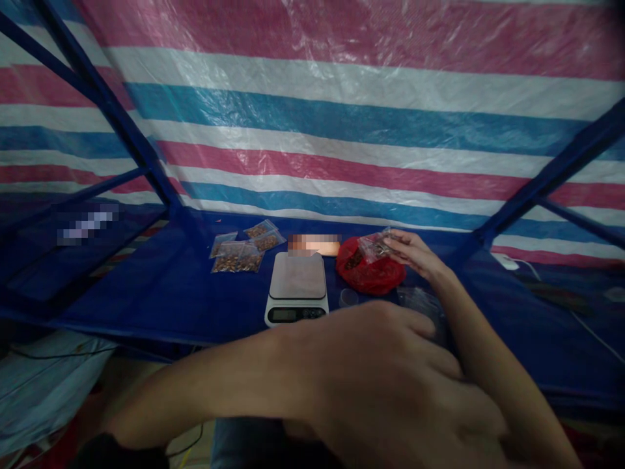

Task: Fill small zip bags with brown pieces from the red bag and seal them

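Close to the camera, my left hand (390, 371) reaches across from the left, blurred, its back turned up and its fingertips out of sight. Farther off, my right hand (410, 251) pinches a small clear plastic bag (378, 246) above a red plastic bag (371, 277). Brown pieces (354, 259) show in the mouth of the red bag. Left of it stands a white kitchen scale (297, 280) with nothing on its plate. A small clear cup (348, 298) sits between the scale and the red bag.
Several filled zip bags (237, 257) lie left of the scale. More clear bags (420, 301) lie beneath my right forearm. Blue metal posts (131, 143) frame the blue tabletop (170, 293), and a striped plastic sheet (342, 111) hangs behind it. A white plug (505, 262) lies at right.
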Available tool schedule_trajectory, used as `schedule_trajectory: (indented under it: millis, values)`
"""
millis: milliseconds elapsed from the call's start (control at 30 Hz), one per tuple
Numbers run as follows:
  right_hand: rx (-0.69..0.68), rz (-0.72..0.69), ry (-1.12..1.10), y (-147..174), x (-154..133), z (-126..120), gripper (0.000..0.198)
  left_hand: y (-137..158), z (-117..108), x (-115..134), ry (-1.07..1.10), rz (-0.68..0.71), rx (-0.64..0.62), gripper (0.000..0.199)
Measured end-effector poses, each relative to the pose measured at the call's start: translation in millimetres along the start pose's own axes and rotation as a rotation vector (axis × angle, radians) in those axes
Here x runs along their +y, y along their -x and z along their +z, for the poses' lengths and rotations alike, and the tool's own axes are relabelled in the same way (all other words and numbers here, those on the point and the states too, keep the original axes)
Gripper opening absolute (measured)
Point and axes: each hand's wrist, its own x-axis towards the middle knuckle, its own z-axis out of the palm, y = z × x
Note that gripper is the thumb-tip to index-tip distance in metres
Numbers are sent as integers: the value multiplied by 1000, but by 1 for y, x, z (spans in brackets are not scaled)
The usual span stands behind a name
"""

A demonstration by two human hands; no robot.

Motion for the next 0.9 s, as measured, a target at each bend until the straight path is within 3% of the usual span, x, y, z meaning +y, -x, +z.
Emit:
schedule_trajectory:
  millis: [100,200,300,367,533,767,900]
  values:
    - [19,-47,-6,-1,1,-1,49,23,27,-41,106,-219,262,37]
    - [49,-77,-10,-4,2,-3,50,75,69,-101,99,-539,432,34]
    - [92,-101,-26,-6,2,-5,52,131,107,-143,-7,-867,514,31]
    - [118,-116,-34,-6,1,-7,54,161,126,-154,-51,-974,499,33]
    - [151,-154,13,-5,-3,-16,53,198,149,-153,-233,-933,416,33]
    - [164,-198,172,0,-7,-28,48,199,153,-155,-240,-812,388,33]
    - [155,-251,240,1,-13,-27,47,201,150,-157,-230,-836,391,32]
